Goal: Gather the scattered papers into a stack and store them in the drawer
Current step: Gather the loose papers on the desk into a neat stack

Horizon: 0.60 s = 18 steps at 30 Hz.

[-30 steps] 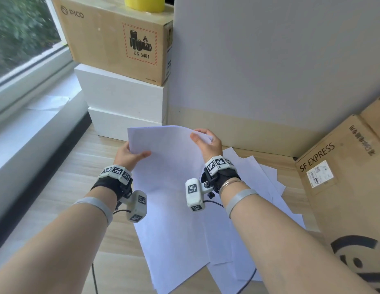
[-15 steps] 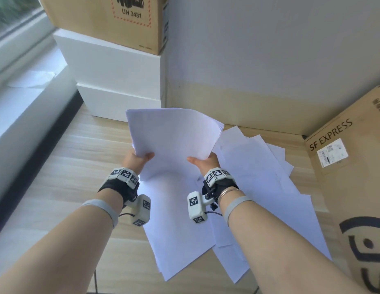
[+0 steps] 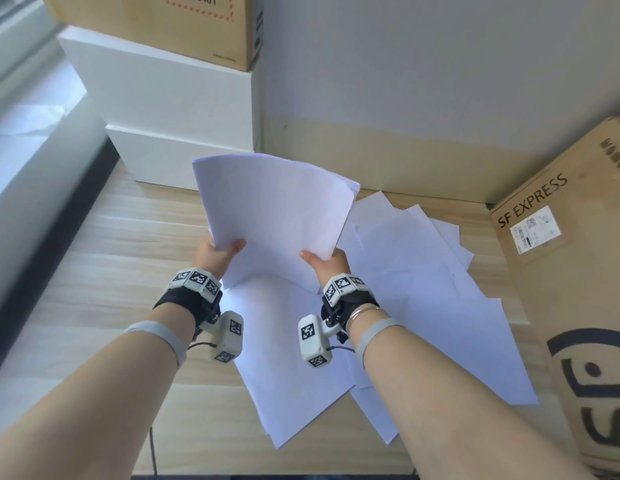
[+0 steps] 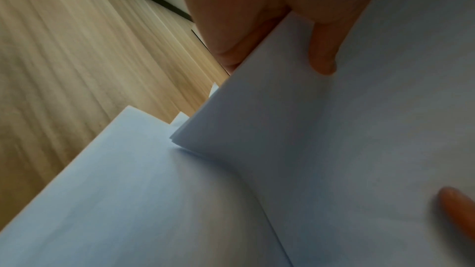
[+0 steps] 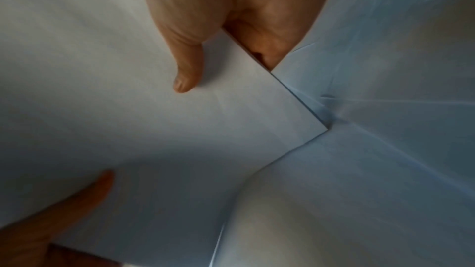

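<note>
- left hand (image 3: 216, 252) and right hand (image 3: 327, 263) pinch paper stack (image 3: 273, 216) by near corners, thumbs on top
- loose sheets (image 3: 422, 289) on wooden floor (image 3: 111, 271), right of stack

Matt white paper sheets (image 3: 273, 206) in the left hand (image 3: 215, 254); pale wood-grain desk (image 3: 128, 258) below it; brown cardboard box (image 3: 571, 271) right of the right hand (image 3: 327, 263).

White paper stack (image 3: 273, 206), plain, bluish tint in shade. Loose sheets (image 3: 422, 271) white too. Floor (image 3: 93, 271) light wood grain, pale streaks. White boxes (image 3: 183, 98). Brown carton (image 3: 578, 271), black lettering, white label. Upper carton (image 3: 163, 26) brown, red dashed border. Wrist markers (image 3: 197, 278) black-white squares. Wall (image 3: 440, 64) grey, probably tan along the bottom.
</note>
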Each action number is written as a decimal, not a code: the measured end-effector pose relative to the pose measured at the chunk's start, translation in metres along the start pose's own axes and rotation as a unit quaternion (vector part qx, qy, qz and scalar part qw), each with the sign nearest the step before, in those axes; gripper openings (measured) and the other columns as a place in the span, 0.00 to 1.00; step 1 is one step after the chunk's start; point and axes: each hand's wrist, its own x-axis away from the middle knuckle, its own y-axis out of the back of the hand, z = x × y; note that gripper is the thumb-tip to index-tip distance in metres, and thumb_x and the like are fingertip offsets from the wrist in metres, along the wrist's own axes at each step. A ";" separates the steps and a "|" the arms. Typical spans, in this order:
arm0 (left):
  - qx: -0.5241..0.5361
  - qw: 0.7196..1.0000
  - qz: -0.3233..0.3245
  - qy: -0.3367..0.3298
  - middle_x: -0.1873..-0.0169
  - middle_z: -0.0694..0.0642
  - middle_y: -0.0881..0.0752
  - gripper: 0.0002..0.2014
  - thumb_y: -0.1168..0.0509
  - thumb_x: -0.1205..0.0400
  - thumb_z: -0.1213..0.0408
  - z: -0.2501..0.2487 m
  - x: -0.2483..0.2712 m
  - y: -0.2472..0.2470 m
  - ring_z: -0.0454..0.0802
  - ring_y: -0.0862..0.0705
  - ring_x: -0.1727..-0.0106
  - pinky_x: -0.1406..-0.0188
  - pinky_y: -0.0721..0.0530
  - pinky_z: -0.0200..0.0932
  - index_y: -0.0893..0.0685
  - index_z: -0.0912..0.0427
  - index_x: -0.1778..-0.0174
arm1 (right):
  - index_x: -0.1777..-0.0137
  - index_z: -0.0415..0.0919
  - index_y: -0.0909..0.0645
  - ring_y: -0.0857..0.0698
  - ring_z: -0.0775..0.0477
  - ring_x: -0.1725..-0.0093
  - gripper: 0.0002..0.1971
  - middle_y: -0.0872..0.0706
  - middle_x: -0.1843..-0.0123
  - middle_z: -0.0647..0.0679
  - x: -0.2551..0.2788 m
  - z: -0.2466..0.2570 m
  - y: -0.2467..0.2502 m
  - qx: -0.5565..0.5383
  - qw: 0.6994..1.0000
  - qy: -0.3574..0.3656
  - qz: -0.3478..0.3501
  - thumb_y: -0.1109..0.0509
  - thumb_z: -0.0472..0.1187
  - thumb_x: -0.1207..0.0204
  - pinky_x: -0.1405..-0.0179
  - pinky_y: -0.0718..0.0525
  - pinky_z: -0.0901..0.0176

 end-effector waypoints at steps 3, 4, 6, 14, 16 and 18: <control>0.011 1.000 0.018 -0.017 0.51 0.60 0.19 0.18 0.34 0.21 0.67 -0.010 0.000 -0.004 0.52 0.22 0.50 0.64 0.26 0.39 0.20 0.72 0.37 | 0.42 0.31 0.16 0.14 0.40 0.45 0.14 0.11 0.43 0.36 -0.004 0.004 0.005 0.002 0.999 0.035 -0.014 0.28 0.38 0.25 0.48 0.24 0.63; 0.013 0.999 0.024 -0.020 0.52 0.60 0.19 0.17 0.34 0.20 0.66 -0.013 -0.001 -0.005 0.53 0.21 0.51 0.66 0.25 0.38 0.19 0.73 0.38 | 0.42 0.32 0.16 0.14 0.40 0.44 0.13 0.11 0.43 0.37 -0.006 0.007 0.009 0.011 0.999 0.047 -0.014 0.29 0.37 0.24 0.47 0.23 0.62; 0.012 0.999 0.035 -0.014 0.53 0.61 0.18 0.17 0.33 0.21 0.64 -0.018 -0.004 -0.009 0.55 0.20 0.53 0.63 0.23 0.40 0.19 0.70 0.39 | 0.40 0.34 0.17 0.14 0.40 0.41 0.13 0.12 0.42 0.38 -0.011 0.011 0.018 0.036 0.998 0.056 -0.004 0.30 0.38 0.24 0.43 0.22 0.59; -0.049 0.994 0.094 0.024 0.54 0.60 0.18 0.13 0.36 0.20 0.69 -0.003 0.010 -0.062 0.54 0.21 0.52 0.50 0.27 0.43 0.18 0.65 0.41 | 0.36 0.34 0.20 0.16 0.40 0.37 0.17 0.14 0.37 0.39 -0.035 -0.019 0.069 0.161 0.986 0.018 0.045 0.29 0.40 0.24 0.33 0.21 0.52; -0.081 0.992 0.094 0.040 0.55 0.61 0.18 0.13 0.37 0.20 0.67 0.003 0.011 -0.076 0.55 0.21 0.54 0.52 0.26 0.44 0.18 0.66 0.41 | 0.37 0.36 0.20 0.15 0.40 0.39 0.17 0.14 0.38 0.41 -0.043 -0.034 0.085 0.209 0.976 0.007 0.056 0.30 0.43 0.23 0.34 0.20 0.49; -0.096 0.989 0.097 0.052 0.55 0.61 0.18 0.13 0.37 0.20 0.67 0.009 0.011 -0.084 0.55 0.21 0.54 0.52 0.26 0.44 0.18 0.66 0.40 | 0.42 0.39 0.19 0.14 0.43 0.46 0.12 0.13 0.43 0.43 -0.051 -0.050 0.106 0.230 0.972 -0.018 0.052 0.34 0.43 0.21 0.43 0.17 0.54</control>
